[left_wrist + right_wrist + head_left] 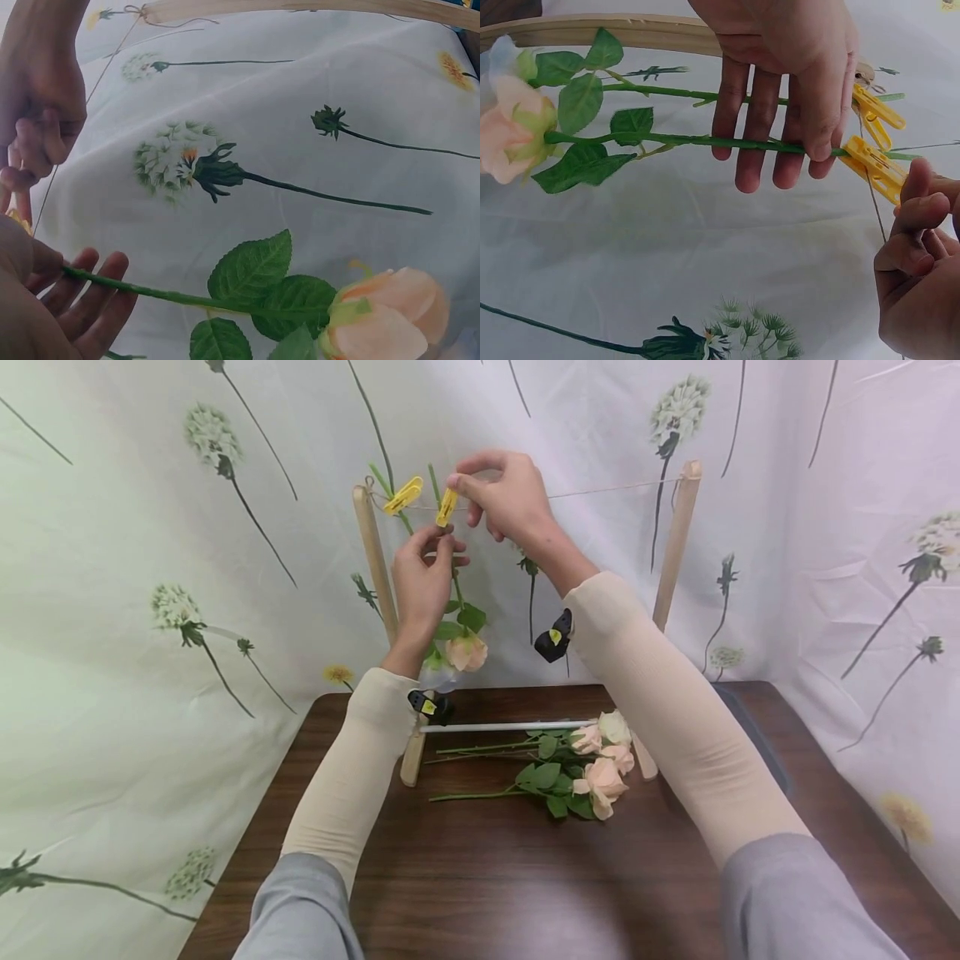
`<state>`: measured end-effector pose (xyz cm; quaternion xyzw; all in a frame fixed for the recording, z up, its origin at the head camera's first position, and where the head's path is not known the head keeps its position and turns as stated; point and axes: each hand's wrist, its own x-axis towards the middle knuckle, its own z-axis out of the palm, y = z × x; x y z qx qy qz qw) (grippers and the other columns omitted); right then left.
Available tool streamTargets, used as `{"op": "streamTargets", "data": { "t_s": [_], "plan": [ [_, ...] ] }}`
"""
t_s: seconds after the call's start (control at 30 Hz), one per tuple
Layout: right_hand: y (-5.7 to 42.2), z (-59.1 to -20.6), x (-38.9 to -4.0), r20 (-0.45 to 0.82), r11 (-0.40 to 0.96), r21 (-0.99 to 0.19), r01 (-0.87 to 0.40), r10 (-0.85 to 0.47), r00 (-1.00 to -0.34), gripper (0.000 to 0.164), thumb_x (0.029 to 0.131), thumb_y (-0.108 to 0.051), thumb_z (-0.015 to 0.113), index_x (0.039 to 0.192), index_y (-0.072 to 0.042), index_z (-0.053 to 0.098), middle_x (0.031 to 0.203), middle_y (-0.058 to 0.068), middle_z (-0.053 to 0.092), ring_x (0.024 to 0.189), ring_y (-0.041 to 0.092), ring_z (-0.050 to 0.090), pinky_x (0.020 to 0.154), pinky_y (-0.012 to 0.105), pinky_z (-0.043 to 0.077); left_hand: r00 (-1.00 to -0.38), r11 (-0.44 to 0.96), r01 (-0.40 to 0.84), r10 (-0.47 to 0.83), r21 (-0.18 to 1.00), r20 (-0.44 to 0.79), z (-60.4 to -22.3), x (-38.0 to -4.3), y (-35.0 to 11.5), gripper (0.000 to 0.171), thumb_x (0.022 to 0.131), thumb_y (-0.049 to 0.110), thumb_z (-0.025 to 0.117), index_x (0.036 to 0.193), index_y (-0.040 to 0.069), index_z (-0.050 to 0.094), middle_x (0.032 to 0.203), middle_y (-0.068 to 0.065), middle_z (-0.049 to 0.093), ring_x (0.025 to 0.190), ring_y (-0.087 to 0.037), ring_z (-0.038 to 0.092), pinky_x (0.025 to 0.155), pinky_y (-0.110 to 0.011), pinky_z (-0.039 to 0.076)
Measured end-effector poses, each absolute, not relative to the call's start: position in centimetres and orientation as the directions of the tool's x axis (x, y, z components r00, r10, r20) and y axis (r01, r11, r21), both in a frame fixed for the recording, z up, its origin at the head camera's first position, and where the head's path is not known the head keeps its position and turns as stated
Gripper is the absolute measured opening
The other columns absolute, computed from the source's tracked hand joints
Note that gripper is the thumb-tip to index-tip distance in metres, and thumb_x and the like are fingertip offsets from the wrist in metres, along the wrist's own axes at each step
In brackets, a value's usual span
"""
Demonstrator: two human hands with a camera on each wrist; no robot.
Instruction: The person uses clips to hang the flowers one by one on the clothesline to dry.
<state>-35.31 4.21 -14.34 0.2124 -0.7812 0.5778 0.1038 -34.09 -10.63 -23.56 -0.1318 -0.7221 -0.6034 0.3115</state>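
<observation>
A peach artificial rose [467, 652] hangs head down, its green stem running up through my left hand [423, 577]. The thumb and fingers of that hand pinch the stem just below a yellow clothespin [874, 166]. My right hand [510, 497] pinches the clothespin's handle end between thumb and fingers. In the right wrist view the pin's jaws lie over the stem, at the thin string [615, 490]. Closer to the left post, another yellow clothespin [405, 496] clips a second stem to the string; that pale flower [437, 675] is partly hidden behind my left wrist.
The string spans two wooden posts [678, 543], joined low down by a white rod [517, 727]. Several peach and white roses [602, 782] lie on the brown table [525, 868]. A dark grey tray [757, 735] sits at the right, partly behind my arm. Flower-printed cloth hangs behind.
</observation>
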Motion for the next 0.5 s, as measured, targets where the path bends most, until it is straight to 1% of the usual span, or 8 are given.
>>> {"op": "streamTargets", "data": {
  "t_s": [0.03,0.07,0.23,0.33,0.43,0.5],
  "plan": [
    [4.3,-14.3,-35.3,0.403,0.238,-0.863,-0.446,-0.210,-0.891,0.034,0.103,-0.031,0.073,0.133,-0.015,0.072,0.062,0.002,0.065,0.039,0.013,0.039,0.043,0.026,0.033,-0.773,0.236,0.565,-0.185,0.791,0.607,-23.6,-34.1,-10.6,0.027,0.110,0.012,0.057,0.127,-0.003,0.071,0.104,-0.016,0.076,0.091,-0.025,0.078,0.085,-0.027,0.065],
    [4.4,-14.3,-35.2,0.399,0.235,-0.866,-0.441,-0.207,-0.893,0.033,0.103,-0.031,0.073,0.133,-0.016,0.072,0.062,0.002,0.065,0.039,0.013,0.039,0.043,0.026,0.033,-0.774,0.231,0.565,-0.184,0.792,0.605,-23.6,-34.0,-10.6,0.027,0.110,0.012,0.057,0.127,-0.004,0.071,0.103,-0.016,0.075,0.091,-0.025,0.078,0.086,-0.029,0.065],
    [5.0,-14.7,-34.7,0.423,0.218,-0.859,-0.462,-0.204,-0.883,0.028,0.105,-0.030,0.071,0.129,-0.015,0.073,0.062,0.003,0.063,0.041,0.015,0.038,0.044,0.028,0.034,-0.781,0.227,0.556,-0.185,0.799,0.596,-23.6,-33.7,-10.6,0.026,0.110,0.010,0.058,0.128,-0.004,0.071,0.103,-0.014,0.075,0.092,-0.026,0.078,0.089,-0.031,0.065],
    [5.3,-15.1,-34.5,0.449,0.203,-0.850,-0.486,-0.204,-0.870,0.028,0.106,-0.029,0.069,0.129,-0.014,0.072,0.063,0.004,0.061,0.042,0.016,0.036,0.045,0.030,0.035,-0.780,0.243,0.552,-0.186,0.798,0.597,-23.7,-33.5,-10.6,0.026,0.109,0.010,0.058,0.128,-0.003,0.070,0.105,-0.016,0.075,0.092,-0.027,0.078,0.090,-0.033,0.065],
    [5.7,-15.4,-34.3,0.467,0.205,-0.838,-0.505,-0.207,-0.860,0.028,0.107,-0.028,0.067,0.130,-0.012,0.072,0.062,0.005,0.060,0.042,0.017,0.036,0.045,0.030,0.036,-0.771,0.260,0.561,-0.182,0.786,0.611,-23.8,-33.2,-10.7,0.026,0.109,0.009,0.058,0.128,-0.004,0.070,0.108,-0.019,0.075,0.093,-0.028,0.078,0.091,-0.037,0.065],
    [6.0,-15.6,-34.2,0.474,0.208,-0.833,-0.513,-0.211,-0.855,0.028,0.107,-0.027,0.066,0.129,-0.010,0.072,0.061,0.004,0.059,0.042,0.017,0.036,0.045,0.029,0.035,-0.763,0.282,0.567,-0.175,0.774,0.622,-23.9,-32.9,-10.7,0.026,0.109,0.009,0.058,0.128,-0.005,0.069,0.110,-0.020,0.075,0.095,-0.029,0.078,0.091,-0.037,0.065]
  ]
}}
